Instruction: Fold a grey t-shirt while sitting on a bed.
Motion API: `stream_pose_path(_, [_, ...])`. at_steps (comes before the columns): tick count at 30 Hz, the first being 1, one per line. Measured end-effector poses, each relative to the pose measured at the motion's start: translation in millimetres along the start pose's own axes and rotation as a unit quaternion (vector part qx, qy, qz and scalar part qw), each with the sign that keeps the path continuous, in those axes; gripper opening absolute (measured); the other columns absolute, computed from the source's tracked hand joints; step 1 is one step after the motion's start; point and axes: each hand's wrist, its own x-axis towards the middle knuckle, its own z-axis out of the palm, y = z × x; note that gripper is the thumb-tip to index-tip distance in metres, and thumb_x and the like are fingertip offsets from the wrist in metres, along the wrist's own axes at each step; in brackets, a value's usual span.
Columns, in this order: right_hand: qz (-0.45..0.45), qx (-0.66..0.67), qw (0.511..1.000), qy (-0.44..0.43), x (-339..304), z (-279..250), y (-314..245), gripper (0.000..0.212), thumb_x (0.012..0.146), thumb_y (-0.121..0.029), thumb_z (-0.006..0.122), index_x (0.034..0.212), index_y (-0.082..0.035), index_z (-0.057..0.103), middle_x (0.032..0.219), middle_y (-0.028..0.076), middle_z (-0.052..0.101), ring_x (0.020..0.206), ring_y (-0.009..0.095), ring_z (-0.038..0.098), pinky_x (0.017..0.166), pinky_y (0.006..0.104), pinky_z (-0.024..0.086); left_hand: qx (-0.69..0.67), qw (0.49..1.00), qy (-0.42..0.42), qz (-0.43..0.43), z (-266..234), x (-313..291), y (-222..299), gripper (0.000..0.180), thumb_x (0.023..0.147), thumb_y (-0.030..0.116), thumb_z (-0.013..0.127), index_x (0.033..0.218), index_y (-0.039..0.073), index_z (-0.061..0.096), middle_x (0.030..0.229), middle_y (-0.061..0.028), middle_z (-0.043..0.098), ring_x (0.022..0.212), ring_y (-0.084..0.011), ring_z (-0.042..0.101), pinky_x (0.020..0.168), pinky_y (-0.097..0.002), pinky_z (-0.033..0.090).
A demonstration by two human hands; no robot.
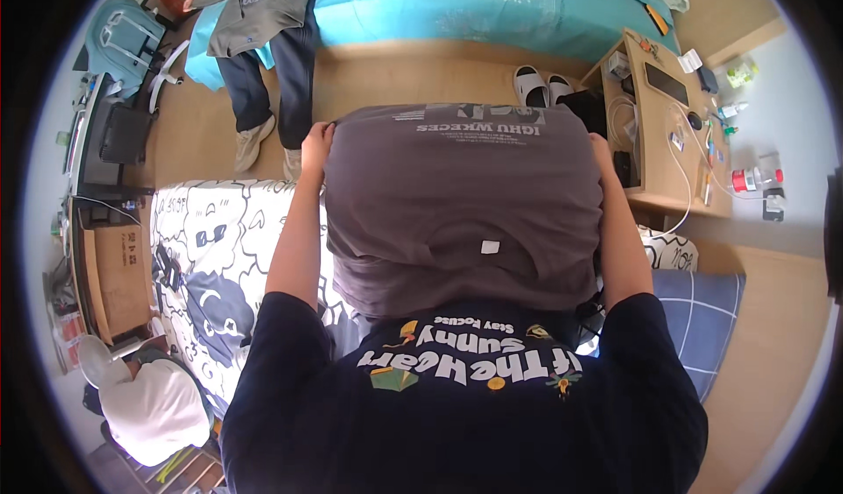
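The dark grey garment is at centre, spread lengthwise, with loose folds toward six o'clock, where the black T-shirt begins; contact between them cannot be determined. Left hand grasps its edge at ten o'clock, right hand at two; both grips are partly hidden. Step in hand, as judged: keeping the cloth extended. The next move appears to require level hands and even tension.

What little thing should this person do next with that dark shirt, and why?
Perhaps lower the dark shirt onto the patterned bedspread and smooth its near end. The left hand and right hand hold its opposite sides, so it looks spread wide, but creases bunch on the near side of the small white tag.
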Motion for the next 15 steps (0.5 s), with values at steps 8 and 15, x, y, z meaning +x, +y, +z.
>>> stream_pose_path(8, [-0.249, -0.119, 0.941, 0.195, -92, -43, -161, 0.038, 0.091, -0.029, 0.056, 0.115, 0.0, 0.06, 0.129, 0.02, 0.053, 0.124, 0.036, 0.046, 0.102, 0.042, 0.035, 0.045, 0.959, 0.079, 0.267, -73, -73, 143, 0.039, 0.085, 0.022, 0.063, 0.117, 0.001, 0.059, 0.127, -0.0191, 0.054, 0.122, -0.0363, 0.048, 0.102, -0.0446, 0.037])
stream_pose_path(15, [-0.409, -0.063, 0.901, -0.133, -202, -57, -212, 0.037, 0.074, -0.015, 0.073, 0.109, -0.007, 0.062, 0.121, 0.011, 0.054, 0.118, 0.031, 0.047, 0.1, 0.043, 0.033, -0.051, 0.841, -0.306, 0.442, -109, -181, 180, 0.036, 0.073, 0.016, 0.073, 0.106, 0.007, 0.063, 0.111, -0.0102, 0.057, 0.114, -0.0301, 0.05, 0.097, -0.0414, 0.037])
